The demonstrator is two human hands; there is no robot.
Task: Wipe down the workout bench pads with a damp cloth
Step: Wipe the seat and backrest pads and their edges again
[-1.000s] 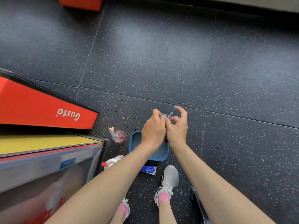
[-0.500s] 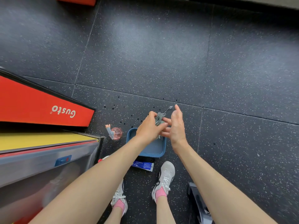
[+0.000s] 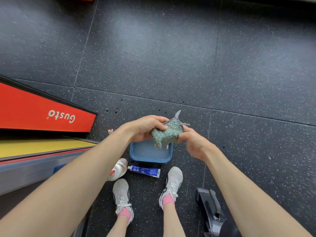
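Green mesh-backed cloth clenched by left grip and right grip over blue basin; blue tube at six o'clock, red bench pad at nine.

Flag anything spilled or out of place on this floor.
Dark drops dot the floor beyond the blue basin, likely splashes from the cloth held over it. A blue tube lies loose between basin and shoes. Nothing looks damaged.

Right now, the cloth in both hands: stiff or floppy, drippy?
Likely floppy: the cloth bunches and sags between the left hand and right hand. Probably wet, may drip: it hangs over the blue basin.
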